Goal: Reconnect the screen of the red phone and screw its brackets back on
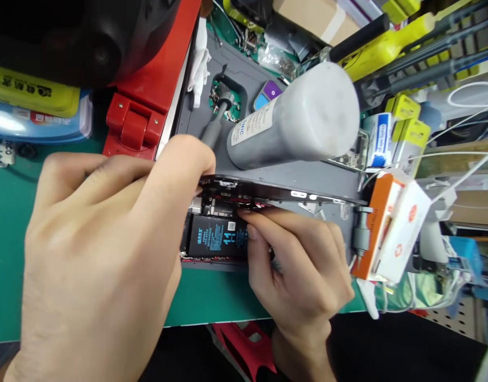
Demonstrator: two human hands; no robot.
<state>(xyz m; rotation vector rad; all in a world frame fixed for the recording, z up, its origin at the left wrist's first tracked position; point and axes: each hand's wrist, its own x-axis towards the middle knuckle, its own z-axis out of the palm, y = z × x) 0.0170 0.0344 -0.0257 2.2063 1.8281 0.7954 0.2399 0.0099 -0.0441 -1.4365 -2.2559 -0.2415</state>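
Opened phone (pixel 222 208) between the hands, long axis left to right; left hand (pixel 104 244) gripping the raised panel (pixel 263 193) at its left end; right hand (pixel 299 254), nearer the battery (pixel 210 239), at its right end, grip indiscernible.

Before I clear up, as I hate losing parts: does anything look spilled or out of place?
Yes: tiny loose bits lie scattered in the grey mat's recess, around the screwdriver's end, looking jumbled rather than sorted.
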